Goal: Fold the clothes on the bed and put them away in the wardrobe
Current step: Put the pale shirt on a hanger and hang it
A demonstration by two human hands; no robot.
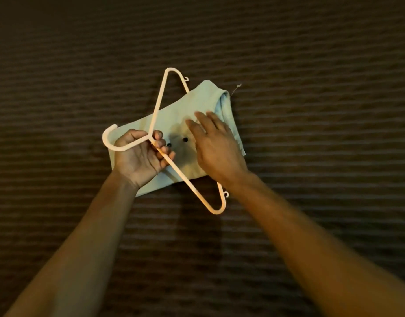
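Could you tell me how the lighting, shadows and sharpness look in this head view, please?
Head view: dim, warm light; the white plastic hanger in the left hand casts a shadow on the folded pale green garment; the right hand looks slightly blurred; the striped brown bedspread darkens toward the corners.

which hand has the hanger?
The left hand: its fingers curl round the hanger at the neck below the hook. The right hand lies flat, fingers straight, on the folded cloth.

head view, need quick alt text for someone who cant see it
A person's left hand grips a pale plastic hanger near its hook, over a folded light green garment on a dark ribbed bed cover. The right hand lies flat and open on the garment.
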